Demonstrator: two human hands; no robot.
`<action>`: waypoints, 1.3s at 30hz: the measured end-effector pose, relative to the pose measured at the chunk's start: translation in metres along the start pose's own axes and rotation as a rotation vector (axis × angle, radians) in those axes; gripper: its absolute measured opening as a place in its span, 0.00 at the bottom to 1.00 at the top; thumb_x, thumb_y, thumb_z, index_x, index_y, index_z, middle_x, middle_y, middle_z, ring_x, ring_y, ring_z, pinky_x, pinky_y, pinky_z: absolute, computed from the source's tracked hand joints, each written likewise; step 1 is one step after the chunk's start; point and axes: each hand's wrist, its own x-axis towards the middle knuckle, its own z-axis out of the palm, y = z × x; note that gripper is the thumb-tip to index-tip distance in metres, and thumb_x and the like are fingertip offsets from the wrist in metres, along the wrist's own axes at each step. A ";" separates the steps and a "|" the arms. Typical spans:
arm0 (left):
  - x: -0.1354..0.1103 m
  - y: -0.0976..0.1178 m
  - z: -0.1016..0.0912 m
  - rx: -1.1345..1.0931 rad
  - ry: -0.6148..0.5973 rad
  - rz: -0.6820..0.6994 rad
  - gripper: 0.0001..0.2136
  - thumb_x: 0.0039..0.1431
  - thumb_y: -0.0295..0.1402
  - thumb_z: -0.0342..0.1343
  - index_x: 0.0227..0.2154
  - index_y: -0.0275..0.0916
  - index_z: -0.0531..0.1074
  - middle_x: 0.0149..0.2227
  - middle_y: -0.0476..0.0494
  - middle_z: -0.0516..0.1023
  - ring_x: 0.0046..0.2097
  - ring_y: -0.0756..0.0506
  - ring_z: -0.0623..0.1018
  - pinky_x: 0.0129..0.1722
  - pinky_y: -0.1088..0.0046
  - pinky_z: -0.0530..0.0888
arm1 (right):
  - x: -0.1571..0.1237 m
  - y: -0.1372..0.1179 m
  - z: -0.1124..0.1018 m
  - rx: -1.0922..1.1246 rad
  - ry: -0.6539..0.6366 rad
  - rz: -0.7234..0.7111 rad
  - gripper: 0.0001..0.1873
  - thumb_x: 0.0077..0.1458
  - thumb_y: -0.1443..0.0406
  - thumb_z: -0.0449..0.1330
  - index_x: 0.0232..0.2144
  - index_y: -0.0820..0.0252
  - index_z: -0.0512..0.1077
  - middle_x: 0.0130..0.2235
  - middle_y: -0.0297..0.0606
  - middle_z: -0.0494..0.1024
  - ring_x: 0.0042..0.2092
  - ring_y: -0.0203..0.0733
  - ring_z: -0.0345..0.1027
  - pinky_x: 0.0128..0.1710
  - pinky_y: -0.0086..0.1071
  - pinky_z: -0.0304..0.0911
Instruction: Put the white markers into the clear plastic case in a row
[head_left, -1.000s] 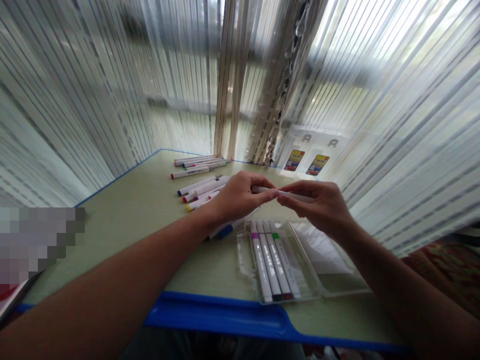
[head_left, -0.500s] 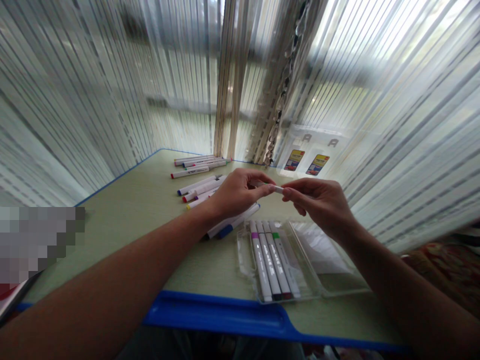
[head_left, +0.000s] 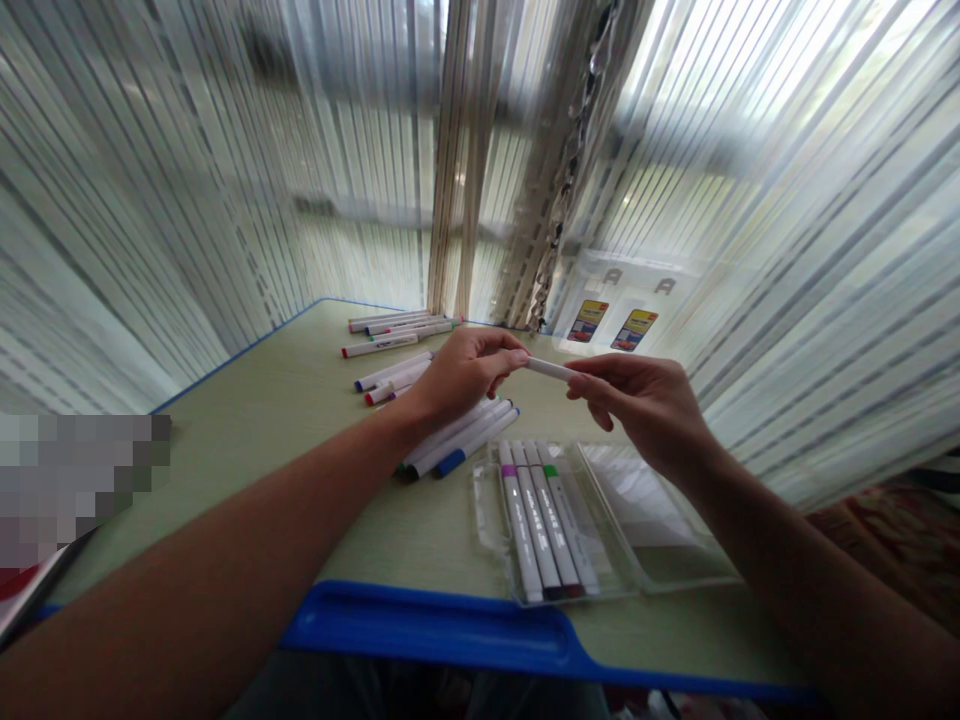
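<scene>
A white marker (head_left: 551, 369) is stretched between my two hands above the table. My left hand (head_left: 472, 365) pinches its left end, and the fingers of my right hand (head_left: 637, 395) close on its right end. Its tips are hidden by the fingers. Below them lies a clear plastic case (head_left: 619, 565), with its lid (head_left: 694, 578) folded open to the right. Several white markers (head_left: 540, 530) lie side by side in it, with purple and green bands showing. Under and beside my left hand are loose markers (head_left: 476, 438), partly covered by it.
More markers (head_left: 380, 346) lie toward the back of the pale table (head_left: 247, 440). A clear package with two labels (head_left: 589, 321) stands against the striped curtain (head_left: 360, 150) behind. A blue tray edge (head_left: 435, 625) runs along the front. A blurred-out object (head_left: 67, 490) is at far left.
My left hand has moved left along the marker, so more of its white barrel shows between my hands. My right hand has stayed nearly still.
</scene>
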 end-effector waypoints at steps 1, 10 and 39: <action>0.000 0.000 -0.001 -0.012 0.007 -0.007 0.05 0.56 0.28 0.57 0.29 0.33 0.75 0.18 0.53 0.65 0.21 0.53 0.65 0.20 0.76 0.63 | 0.000 0.001 0.000 0.026 -0.002 -0.001 0.09 0.51 0.62 0.70 0.35 0.60 0.83 0.26 0.35 0.79 0.19 0.28 0.59 0.16 0.26 0.52; 0.001 0.004 0.000 -0.129 0.050 -0.086 0.04 0.56 0.26 0.56 0.26 0.35 0.72 0.17 0.53 0.63 0.19 0.54 0.63 0.19 0.76 0.63 | 0.002 0.000 0.000 0.290 -0.020 0.051 0.08 0.53 0.61 0.69 0.35 0.58 0.82 0.28 0.36 0.80 0.18 0.27 0.58 0.16 0.27 0.50; 0.001 0.005 -0.001 -0.177 0.096 -0.101 0.10 0.63 0.25 0.51 0.40 0.31 0.78 0.29 0.45 0.77 0.21 0.55 0.68 0.21 0.77 0.66 | 0.011 0.004 -0.006 0.199 0.251 0.086 0.13 0.54 0.55 0.67 0.35 0.58 0.79 0.33 0.41 0.82 0.19 0.30 0.62 0.16 0.28 0.55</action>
